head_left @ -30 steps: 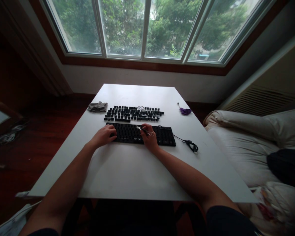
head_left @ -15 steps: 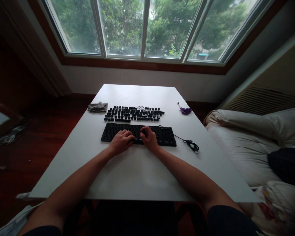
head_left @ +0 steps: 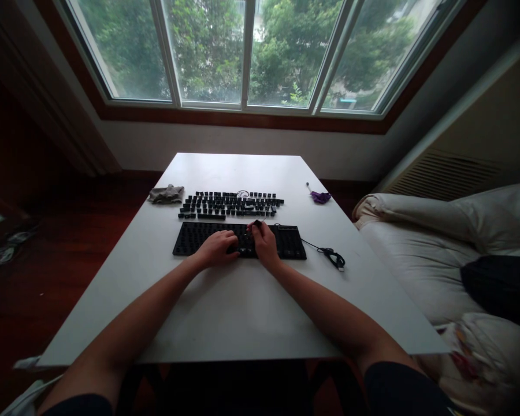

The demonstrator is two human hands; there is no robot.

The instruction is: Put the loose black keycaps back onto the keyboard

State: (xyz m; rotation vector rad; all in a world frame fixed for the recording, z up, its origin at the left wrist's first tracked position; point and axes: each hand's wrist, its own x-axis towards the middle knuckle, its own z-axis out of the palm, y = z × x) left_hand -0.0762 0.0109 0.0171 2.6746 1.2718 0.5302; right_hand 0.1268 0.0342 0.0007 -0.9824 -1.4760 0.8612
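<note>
A black computer keyboard (head_left: 186,240) lies on the white table (head_left: 225,323), its left part showing no keycaps. My left hand (head_left: 219,248) rests on the keyboard's front middle, fingers bent down over it and thumb near the front edge. Just right of it, my right hand (head_left: 265,241) is raised slightly over the keyboard. Its thumb and fingers pinch a small black keycap (head_left: 257,223); a thin wire-like line shows beside it, too small to make out. Behind the keyboard, loose black keycaps (head_left: 216,202) stand in rows.
A coiled USB cable (head_left: 333,258) lies right of the keyboard. A grey cloth (head_left: 167,195) is at the table's left edge, a purple cloth (head_left: 320,197) with a thin stick beside it at the right. A cream sofa (head_left: 407,248) stands to the right.
My right hand has lifted and turned up from the keyboard, the keycap now showing at its fingertips. My left hand stays on the keyboard. The view has shifted slightly.
</note>
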